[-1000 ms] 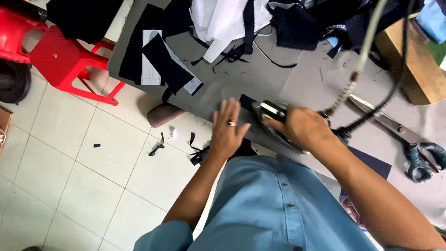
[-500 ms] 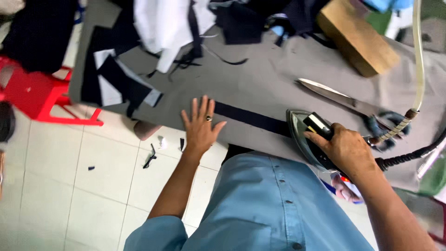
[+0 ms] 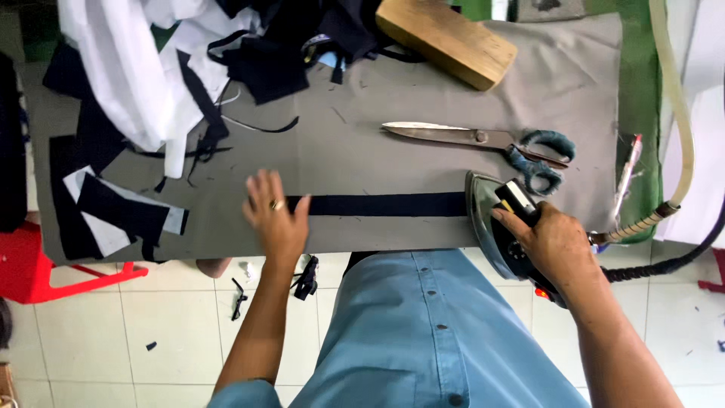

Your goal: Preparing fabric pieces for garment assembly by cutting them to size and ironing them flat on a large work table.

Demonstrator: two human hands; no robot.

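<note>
**Strip lies crosswise between palm and iron**

On the grey padded pressing table, a long black fabric strip runs left to right along the near edge. The left hand lies flat, fingers spread, pinning the strip's left end. The right hand is wrapped around the handle of the steel steam iron, at the strip's right end. Large steel scissors lie beyond the strip, parallel.

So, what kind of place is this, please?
Probably a tailoring or garment workshop. The right hand grips a steam iron at the end of a dark fabric strip that the left hand holds flat, with large scissors and cut cloth pieces on the grey padded table.
</note>
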